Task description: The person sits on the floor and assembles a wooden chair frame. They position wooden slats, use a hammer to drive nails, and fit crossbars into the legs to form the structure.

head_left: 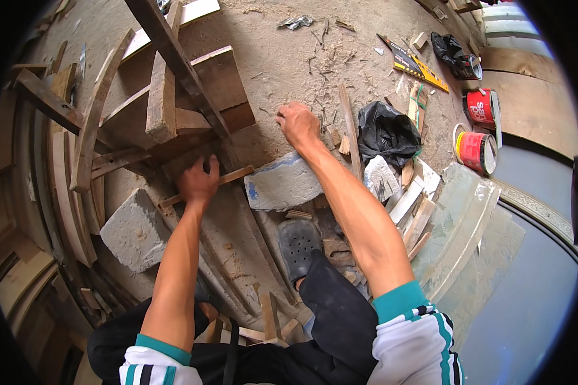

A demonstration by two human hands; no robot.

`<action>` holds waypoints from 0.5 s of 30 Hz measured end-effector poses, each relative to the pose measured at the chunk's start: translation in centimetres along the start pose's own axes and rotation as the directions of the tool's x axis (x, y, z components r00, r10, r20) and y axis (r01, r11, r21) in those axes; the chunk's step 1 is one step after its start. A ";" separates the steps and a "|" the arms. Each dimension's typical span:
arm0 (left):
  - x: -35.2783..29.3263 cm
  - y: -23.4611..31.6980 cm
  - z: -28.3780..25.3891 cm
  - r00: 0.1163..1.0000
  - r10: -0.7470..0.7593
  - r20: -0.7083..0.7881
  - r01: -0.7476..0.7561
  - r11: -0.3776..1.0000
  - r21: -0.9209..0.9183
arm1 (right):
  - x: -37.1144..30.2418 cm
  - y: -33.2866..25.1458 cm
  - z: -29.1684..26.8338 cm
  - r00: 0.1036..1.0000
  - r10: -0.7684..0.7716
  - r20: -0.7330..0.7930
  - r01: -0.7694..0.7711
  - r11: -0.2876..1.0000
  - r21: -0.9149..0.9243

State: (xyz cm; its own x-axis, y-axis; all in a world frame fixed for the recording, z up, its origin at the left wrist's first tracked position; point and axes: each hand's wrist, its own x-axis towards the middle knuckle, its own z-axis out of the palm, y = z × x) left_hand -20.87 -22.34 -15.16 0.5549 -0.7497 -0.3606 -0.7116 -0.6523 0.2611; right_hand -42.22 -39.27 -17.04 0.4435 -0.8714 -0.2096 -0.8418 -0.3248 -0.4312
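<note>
My left hand [199, 181] rests low against a brown wooden board beneath an upright wooden frame [164, 115], with thumb and forefinger apart. A thin wooden strip [237, 174] runs beside and under that hand. Off to the right, my right hand [298, 124] is held over the littered floor with its fingers curled in; whatever they pinch, if anything, is hidden. Below its wrist lies a pale concrete block [282, 184] with blue marks. A second concrete block [135, 230] sits left of my left forearm.
A black plastic bag [388, 135], wood offcuts and a handsaw [412, 63] with a yellow and black blade lie to the right. Beyond them stand red cans [481, 108]. Glass sheets [459, 224] lie at lower right, and curved wooden pieces [99, 109] lean at left.
</note>
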 end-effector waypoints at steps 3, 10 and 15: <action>0.0 0.2 0.0 1.000 0.024 -0.015 -0.024 1.000 0.003 | 0.7 0.8 1.5 0.999 0.022 -0.048 -0.023 1.000 -0.020; 0.1 -0.4 0.2 1.000 0.022 -0.018 -0.023 1.000 -0.003 | 1.5 0.0 -0.6 0.936 0.349 -0.052 -0.286 0.837 0.467; -0.1 0.1 0.1 0.998 0.029 -0.051 -0.029 1.000 -0.012 | 2.3 4.3 -2.7 0.888 0.171 0.426 -0.428 -0.025 0.903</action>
State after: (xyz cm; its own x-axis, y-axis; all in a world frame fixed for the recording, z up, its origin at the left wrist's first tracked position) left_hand -21.02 -22.27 -15.20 0.5557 -0.7728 -0.3067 -0.7223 -0.6314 0.2823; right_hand -45.62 -43.70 -16.98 0.3808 -0.6733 -0.6338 0.1090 0.7133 -0.6923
